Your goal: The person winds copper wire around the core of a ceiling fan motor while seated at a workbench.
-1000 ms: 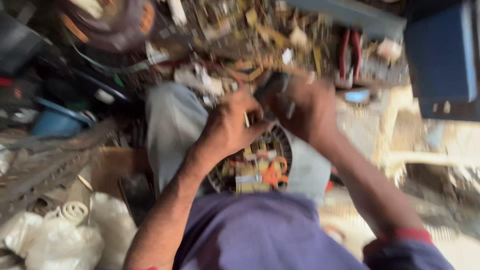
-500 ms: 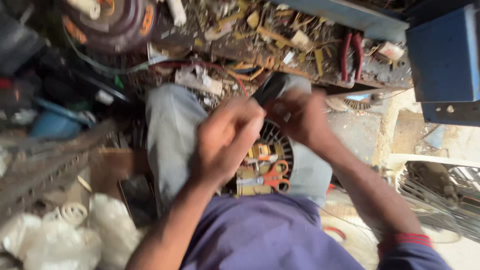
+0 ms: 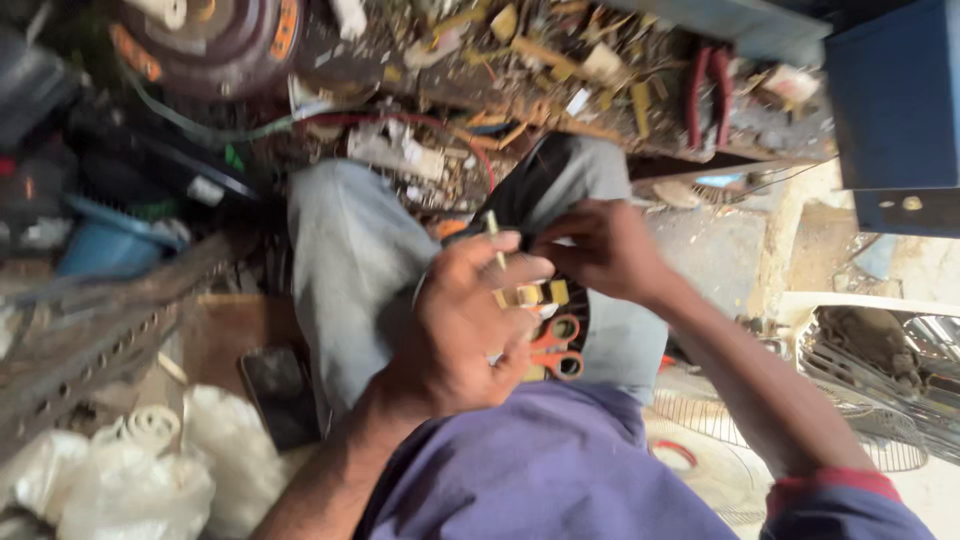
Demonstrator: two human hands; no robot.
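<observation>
Seated position, both hands raised over the lap. A thin pale stick-like piece [image 3: 493, 235] is pinched upright in the fingers of the left hand [image 3: 465, 320], thumb and forefinger closed on its lower end. The right hand [image 3: 598, 248] is brought in just beside it, fingers curled and clenched on the edge of a dark round motor part [image 3: 545, 180] that rests on the grey-trousered knees. Under the hands, yellow terminal pieces [image 3: 530, 294] and orange-handled scissors [image 3: 558, 348] are seen lying on the same round part, partly hidden by the left palm.

Around the lap: a littered floor of scraps and wire, red-handled pliers [image 3: 706, 92] at the top, a blue box [image 3: 893, 100] at upper right, wire fan guards [image 3: 870, 385] to the right, a blue bowl [image 3: 112, 240] and white bags [image 3: 120, 480] to the left. A dark phone [image 3: 275, 390] lies near the left knee.
</observation>
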